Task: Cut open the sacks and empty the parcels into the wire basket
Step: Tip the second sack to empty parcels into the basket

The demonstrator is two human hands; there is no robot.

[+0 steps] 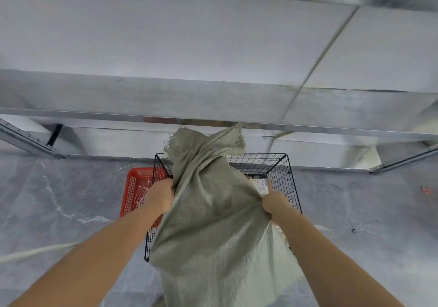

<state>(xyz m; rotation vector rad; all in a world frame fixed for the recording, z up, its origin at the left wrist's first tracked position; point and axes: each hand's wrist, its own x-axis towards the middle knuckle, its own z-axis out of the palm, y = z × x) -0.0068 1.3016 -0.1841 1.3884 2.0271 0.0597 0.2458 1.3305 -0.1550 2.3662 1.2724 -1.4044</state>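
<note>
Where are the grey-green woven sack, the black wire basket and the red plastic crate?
Grey-green woven sack (213, 212): head view, middle of its cloth.
Black wire basket (256, 163): head view, far mesh wall.
Red plastic crate (135, 188): head view, perforated inside.

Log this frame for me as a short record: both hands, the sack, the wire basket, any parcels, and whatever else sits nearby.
left hand: grips the sack's left edge
right hand: grips the sack's right edge
sack: grey-green, woven, held over the wire basket, frayed end pointing away from the person
wire basket: black, on the floor, largely covered by the sack
parcel: one labelled parcel shows inside the basket; others hidden
red basket: beside the wire basket, on its left
shelf: metal, behind the baskets
</note>
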